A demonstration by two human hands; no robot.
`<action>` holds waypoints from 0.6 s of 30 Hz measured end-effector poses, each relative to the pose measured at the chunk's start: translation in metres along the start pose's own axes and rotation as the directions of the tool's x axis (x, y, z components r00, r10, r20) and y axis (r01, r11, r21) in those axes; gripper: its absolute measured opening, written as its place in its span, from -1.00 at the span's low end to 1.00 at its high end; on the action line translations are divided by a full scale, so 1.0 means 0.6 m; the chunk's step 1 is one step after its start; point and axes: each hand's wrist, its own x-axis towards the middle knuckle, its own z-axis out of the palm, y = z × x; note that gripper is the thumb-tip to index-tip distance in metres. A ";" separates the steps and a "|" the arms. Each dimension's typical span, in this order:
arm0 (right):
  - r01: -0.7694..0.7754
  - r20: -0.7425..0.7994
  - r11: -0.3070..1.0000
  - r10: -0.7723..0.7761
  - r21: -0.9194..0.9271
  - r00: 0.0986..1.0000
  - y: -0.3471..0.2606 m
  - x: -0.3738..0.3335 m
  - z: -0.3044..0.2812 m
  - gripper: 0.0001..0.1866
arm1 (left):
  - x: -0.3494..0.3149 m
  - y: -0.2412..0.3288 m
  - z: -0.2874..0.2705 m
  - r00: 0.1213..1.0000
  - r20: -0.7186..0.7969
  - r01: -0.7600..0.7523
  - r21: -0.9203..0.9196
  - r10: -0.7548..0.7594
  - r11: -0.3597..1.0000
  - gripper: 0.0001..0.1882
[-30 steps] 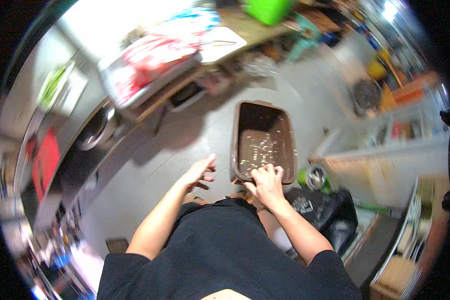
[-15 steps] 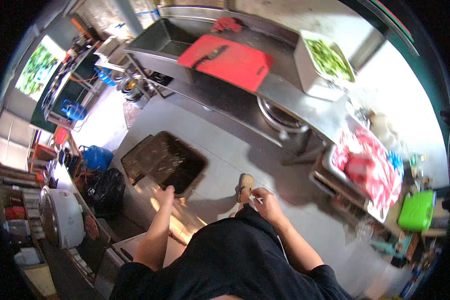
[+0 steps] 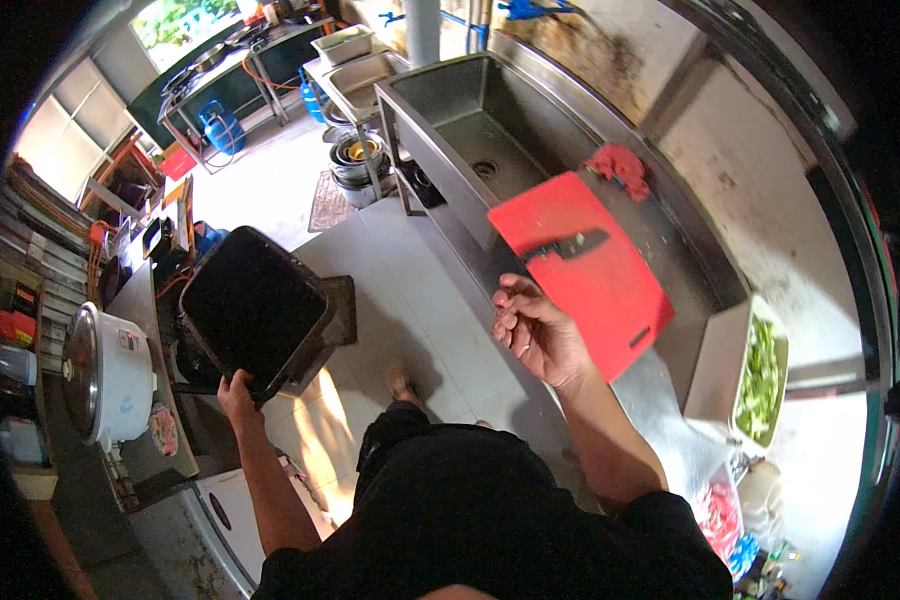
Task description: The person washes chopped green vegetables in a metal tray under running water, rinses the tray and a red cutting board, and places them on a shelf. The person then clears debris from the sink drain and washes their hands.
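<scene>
My left hand grips the near rim of a dark, squarish plastic tub, held tilted above the floor. Its inside looks black, and I cannot make out anything in it. A brownish flat piece shows beside its right side; whether it is joined to the tub I cannot tell. My right hand is raised by the left edge of a red cutting board, palm visible, fingers loosely curled, nothing seen in them. On the board lies a dark-bladed knife.
A steel sink stands ahead, with a red cloth on its ledge. At right is a white container of cut green vegetables. A large white cooker stands at left. Blue gas cylinders and stacked pots are farther off.
The tub has come up off the floor in my left hand and tilted. My right hand has risen toward the cutting board; the small white thing in it no longer shows. My view has turned left.
</scene>
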 end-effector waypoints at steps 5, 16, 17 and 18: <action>0.049 0.188 0.995 -0.065 0.086 0.980 -0.049 0.189 0.088 -0.69 | 0.117 0.095 0.154 0.983 0.152 -0.099 -0.031 0.103 0.995 -0.88; 0.342 0.067 0.933 -0.336 -0.109 0.939 -0.142 0.470 0.146 -0.69 | 0.310 0.392 0.617 0.681 0.682 -0.297 -0.076 0.267 0.952 -0.81; 0.381 0.012 0.888 -0.391 -0.258 0.920 -0.165 0.486 0.144 -0.70 | 0.312 0.402 0.661 0.649 0.718 -0.282 -0.079 0.251 0.956 -0.81; 0.394 -0.033 0.825 -0.444 -0.405 0.896 -0.191 0.507 0.142 -0.71 | 0.315 0.411 0.704 0.639 0.736 -0.266 -0.058 0.221 0.962 -0.81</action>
